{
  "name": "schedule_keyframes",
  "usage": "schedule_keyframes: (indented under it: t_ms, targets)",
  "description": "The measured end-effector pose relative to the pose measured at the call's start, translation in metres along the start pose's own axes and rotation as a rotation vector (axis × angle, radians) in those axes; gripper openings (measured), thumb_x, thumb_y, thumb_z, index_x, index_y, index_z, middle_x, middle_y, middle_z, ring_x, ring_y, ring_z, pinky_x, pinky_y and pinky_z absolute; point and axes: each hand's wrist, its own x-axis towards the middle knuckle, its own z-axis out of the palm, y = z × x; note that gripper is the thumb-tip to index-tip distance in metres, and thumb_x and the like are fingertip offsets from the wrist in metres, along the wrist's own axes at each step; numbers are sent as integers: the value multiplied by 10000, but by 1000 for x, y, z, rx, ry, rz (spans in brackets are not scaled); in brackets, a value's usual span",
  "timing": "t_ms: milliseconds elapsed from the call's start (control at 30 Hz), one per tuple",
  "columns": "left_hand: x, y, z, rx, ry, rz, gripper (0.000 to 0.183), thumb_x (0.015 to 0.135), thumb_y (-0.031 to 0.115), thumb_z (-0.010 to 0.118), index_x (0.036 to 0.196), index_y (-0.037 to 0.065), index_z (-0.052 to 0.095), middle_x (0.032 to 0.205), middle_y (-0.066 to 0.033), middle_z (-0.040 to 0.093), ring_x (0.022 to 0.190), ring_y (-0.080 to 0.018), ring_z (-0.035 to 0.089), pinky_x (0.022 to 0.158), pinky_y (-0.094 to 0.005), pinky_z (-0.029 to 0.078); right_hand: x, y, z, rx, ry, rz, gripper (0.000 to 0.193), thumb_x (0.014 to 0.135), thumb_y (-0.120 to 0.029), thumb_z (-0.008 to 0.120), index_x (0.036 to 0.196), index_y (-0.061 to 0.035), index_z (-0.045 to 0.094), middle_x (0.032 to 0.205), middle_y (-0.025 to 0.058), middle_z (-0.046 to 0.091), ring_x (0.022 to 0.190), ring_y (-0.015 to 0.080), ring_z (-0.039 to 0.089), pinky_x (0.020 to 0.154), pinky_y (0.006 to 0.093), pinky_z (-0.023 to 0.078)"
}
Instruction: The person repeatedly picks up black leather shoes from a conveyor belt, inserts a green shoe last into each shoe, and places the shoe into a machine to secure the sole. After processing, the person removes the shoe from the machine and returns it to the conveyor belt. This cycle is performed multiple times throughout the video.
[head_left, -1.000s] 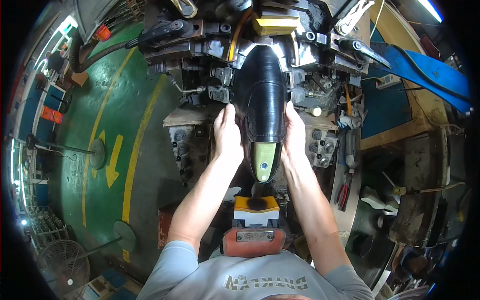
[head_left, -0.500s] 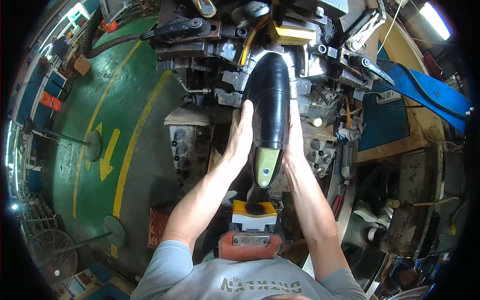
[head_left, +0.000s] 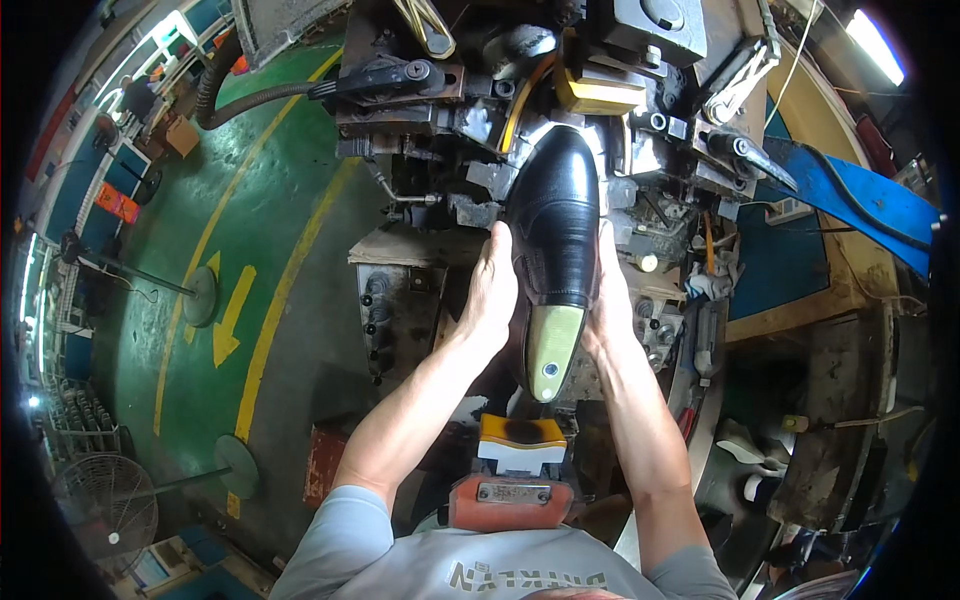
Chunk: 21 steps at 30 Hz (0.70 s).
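Green workshop floor (head_left: 300, 150) at left, dark machine (head_left: 385, 120) ahead. Black shoe (head_left: 562, 235) between left hand (head_left: 493, 290) and right hand (head_left: 611, 295), both holding its 2 sides, equally near. Long axis runs forward, rounded toe (head_left: 562, 150) farthest, close to machine.

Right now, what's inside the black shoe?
A pale green block shows in the black shoe's heel-end opening, with a small dark round mark near its end. Whatever lies further toward the toe is covered by the shoe.

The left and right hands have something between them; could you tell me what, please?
The head view shows a black shoe with a green insert between the left hand and right hand.
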Motion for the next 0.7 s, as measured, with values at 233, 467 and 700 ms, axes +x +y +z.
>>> schedule_keyframes:
  t_ms: [233,467,700]
  targets:
    - [-14,-23,-20,-125,-12,-30,478,1050,388,369,1272,4,545,1231,-80,611,1105,-150,569,982,-314,443,-39,22,-14,5,13,-1,490,1051,-419,324,1225,-22,553,1139,93,641,1003,177,628,916,355,499]
    - [-22,-49,-38,30,130,-97,486,1033,424,387,1227,25,586,1155,-74,642,1039,-150,607,922,-307,484,-45,50,-31,-8,114,-47,480,1050,-405,351,1179,-9,589,1089,88,651,968,154,622,908,331,488]
    - [-33,-45,-17,-109,109,0,466,1014,410,417,1209,16,574,1081,-94,651,940,-176,652,837,-316,534,-48,55,-29,51,156,-42,457,1047,-382,372,1132,0,609,1060,104,658,939,172,632,878,340,505]
